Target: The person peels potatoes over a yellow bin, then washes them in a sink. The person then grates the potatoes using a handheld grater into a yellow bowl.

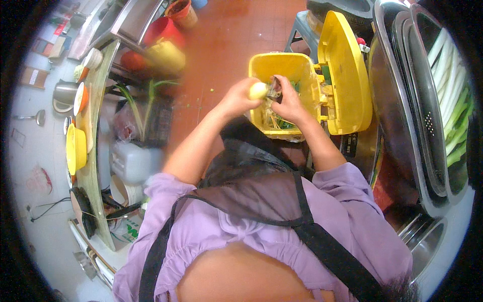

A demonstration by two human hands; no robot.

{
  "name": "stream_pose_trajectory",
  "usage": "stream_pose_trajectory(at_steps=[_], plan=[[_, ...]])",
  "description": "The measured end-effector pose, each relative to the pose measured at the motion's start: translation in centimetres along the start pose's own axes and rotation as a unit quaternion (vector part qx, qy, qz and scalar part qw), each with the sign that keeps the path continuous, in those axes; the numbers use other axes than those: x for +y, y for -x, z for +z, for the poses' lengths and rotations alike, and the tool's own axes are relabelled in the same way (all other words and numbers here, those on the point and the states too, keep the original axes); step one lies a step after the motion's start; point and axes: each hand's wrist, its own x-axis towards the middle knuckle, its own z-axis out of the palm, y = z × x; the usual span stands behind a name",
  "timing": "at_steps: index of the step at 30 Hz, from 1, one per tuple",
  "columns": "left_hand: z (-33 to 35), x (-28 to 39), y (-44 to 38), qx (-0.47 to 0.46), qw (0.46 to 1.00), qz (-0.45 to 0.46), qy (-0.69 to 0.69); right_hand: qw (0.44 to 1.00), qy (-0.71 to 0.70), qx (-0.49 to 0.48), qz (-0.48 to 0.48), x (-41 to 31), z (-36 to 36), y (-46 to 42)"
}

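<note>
My left hand [241, 96] grips a pale yellow, rounded vegetable [259, 91], perhaps a peeled potato; much of it is hidden in my fist. In my right hand [288, 100] is a small metal tool with a dark handle, seemingly a peeler [274, 90], held against or close to the vegetable's end. Both hands are above a yellow plastic bin [281, 56]. Green and pale vegetable scraps [283, 122] lie inside it. The bin's hinged yellow lid [345, 75] stands up on the right.
Stacked metal trays [405, 102] and a tray of scallions [449, 83] stand at the right. Behind the bin is a grey-blue plastic stool [300, 32]. A table [100, 124] at the left carries a yellow basin [76, 148] and a metal mug [65, 96]. Red buckets [162, 32] sit beyond.
</note>
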Motion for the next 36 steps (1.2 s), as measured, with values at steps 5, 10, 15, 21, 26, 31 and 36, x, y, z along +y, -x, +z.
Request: stream_pose_trajectory(at_steps=[5,10,15,21,26,31,36], plan=[[-0.7,0.9,-0.3,-0.031,0.993,0.045,-0.107,0.976,0.185,-0.005,-0.113,-0.9,-0.1,-0.7],[-1.5,1.4,0.0,-0.062,0.996,0.060,0.029,0.963,0.267,-0.021,-0.009,2.9,0.5,0.2],[-1.3,2.3,-0.4,-0.044,0.995,0.067,0.057,0.971,0.217,0.096,-0.002,6.1,0.5,1.2],[0.6,0.0,-0.6,0.081,0.943,-0.104,0.306,0.985,0.091,0.137,-0.055,1.7,0.4,-0.9],[1.6,1.7,-0.1,0.155,0.837,-0.168,0.498,0.995,-0.009,0.094,0.013,0.8,2.3,0.2],[1.4,-0.5,1.4,0.027,0.912,-0.139,0.384,0.995,0.051,0.085,-0.007,0.0,3.0,0.2],[-0.2,-0.7,1.9,-0.061,0.984,-0.084,0.145,0.983,0.104,0.084,-0.126,-0.3,2.6,0.1]])
